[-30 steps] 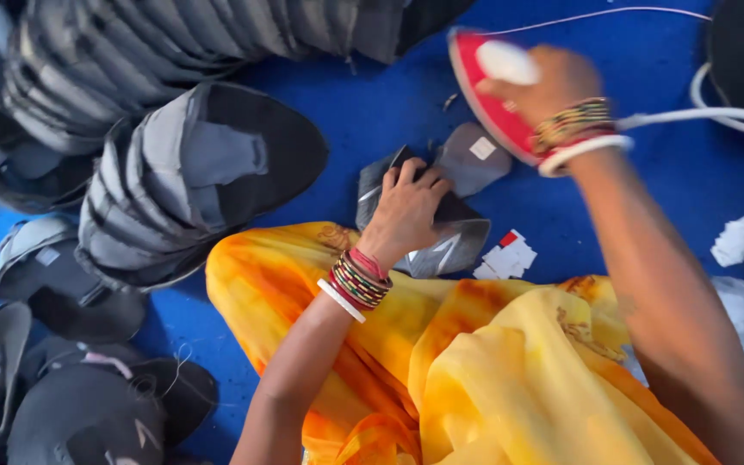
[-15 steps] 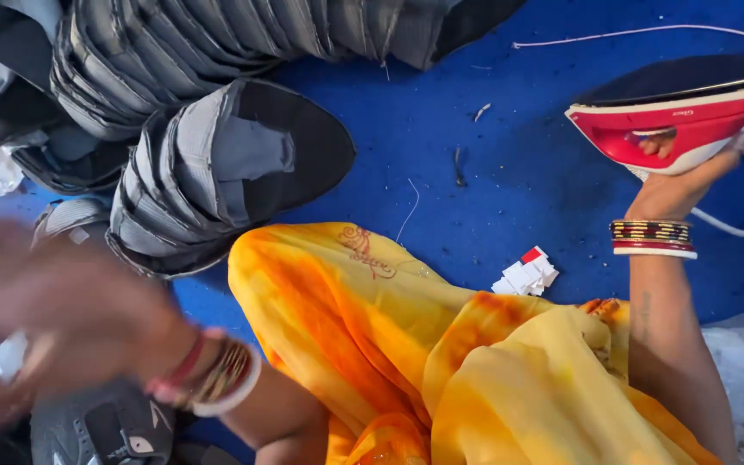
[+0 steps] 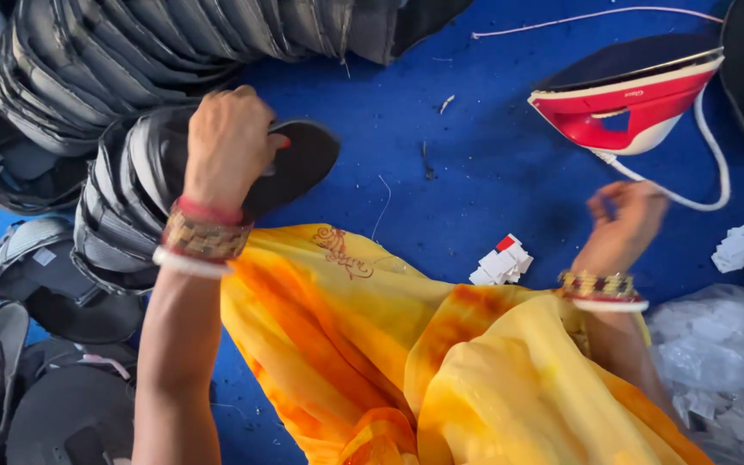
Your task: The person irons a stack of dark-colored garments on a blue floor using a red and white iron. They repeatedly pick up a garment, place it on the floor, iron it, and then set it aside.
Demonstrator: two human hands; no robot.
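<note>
While a second ago it pressed a cap piece beside the iron, the left hand (image 3: 227, 142) now closes its fingers on the top piece of a stack of dark cap pieces (image 3: 144, 202), left of the red-and-white iron (image 3: 635, 99). Free of the handle it held, the right hand (image 3: 626, 220) hangs loosely curled and empty just below the iron, which stands tipped on blue cloth (image 3: 441, 146). Stiff, curved grey panels overlap like scales; white paper tags (image 3: 501, 263) lie nearby.
</note>
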